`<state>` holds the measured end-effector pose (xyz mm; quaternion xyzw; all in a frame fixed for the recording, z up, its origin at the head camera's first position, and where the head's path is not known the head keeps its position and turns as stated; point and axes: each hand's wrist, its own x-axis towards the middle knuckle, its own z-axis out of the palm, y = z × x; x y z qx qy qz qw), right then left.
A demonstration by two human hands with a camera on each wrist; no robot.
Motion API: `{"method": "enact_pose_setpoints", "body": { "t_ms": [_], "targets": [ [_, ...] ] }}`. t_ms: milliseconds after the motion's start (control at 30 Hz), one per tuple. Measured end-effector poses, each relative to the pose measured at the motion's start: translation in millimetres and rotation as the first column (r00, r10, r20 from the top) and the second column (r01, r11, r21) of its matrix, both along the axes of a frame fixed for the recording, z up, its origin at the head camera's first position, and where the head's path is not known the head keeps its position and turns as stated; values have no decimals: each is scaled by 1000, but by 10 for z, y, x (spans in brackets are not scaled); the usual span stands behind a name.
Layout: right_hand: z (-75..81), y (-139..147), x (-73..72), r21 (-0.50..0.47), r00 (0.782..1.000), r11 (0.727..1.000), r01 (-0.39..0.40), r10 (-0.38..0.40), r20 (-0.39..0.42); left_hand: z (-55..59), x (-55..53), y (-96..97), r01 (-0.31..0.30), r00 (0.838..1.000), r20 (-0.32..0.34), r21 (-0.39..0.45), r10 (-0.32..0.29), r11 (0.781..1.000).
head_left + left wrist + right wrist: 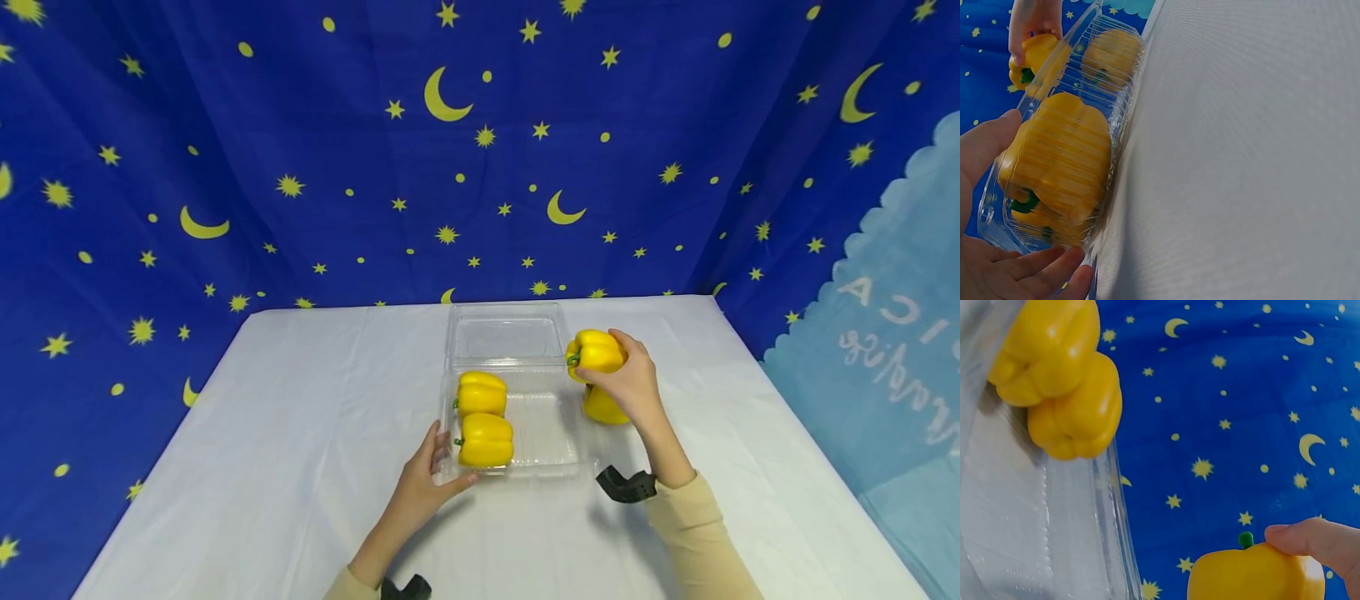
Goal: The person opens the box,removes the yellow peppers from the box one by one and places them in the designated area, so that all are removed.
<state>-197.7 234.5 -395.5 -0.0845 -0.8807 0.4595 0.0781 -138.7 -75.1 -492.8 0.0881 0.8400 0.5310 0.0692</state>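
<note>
My right hand [636,379] grips a yellow bell pepper [598,350] with a green stem, raised beside the right rim of a clear plastic clamshell container [551,425]. In the right wrist view, the thumb presses the held pepper [1257,575] near its stem. Two yellow peppers lie along the container's left side, a rear one [482,393] and a front one [486,442]. At the container's front left corner, my left hand [423,479] touches the walls with extended fingers and thumb. Another yellow pepper [606,407] sits right of the container, partly hidden by my right hand.
The container's hinged lid [506,333] lies folded back behind its base. A white cloth [322,417] covers the table. Blue curtains [360,150] with moons and stars stand behind and at the sides, and a light blue cloth [885,333] hangs at right.
</note>
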Motion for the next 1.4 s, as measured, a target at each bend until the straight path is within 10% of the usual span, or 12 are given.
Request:
{"method": "enact_pose_setpoints", "body": {
  "t_ms": [1400],
  "targets": [
    [-15,435,53,15,991,991,131,-132,10,-17,-4,2,4,1000,0,-1,-4,1000]
  ]
}}
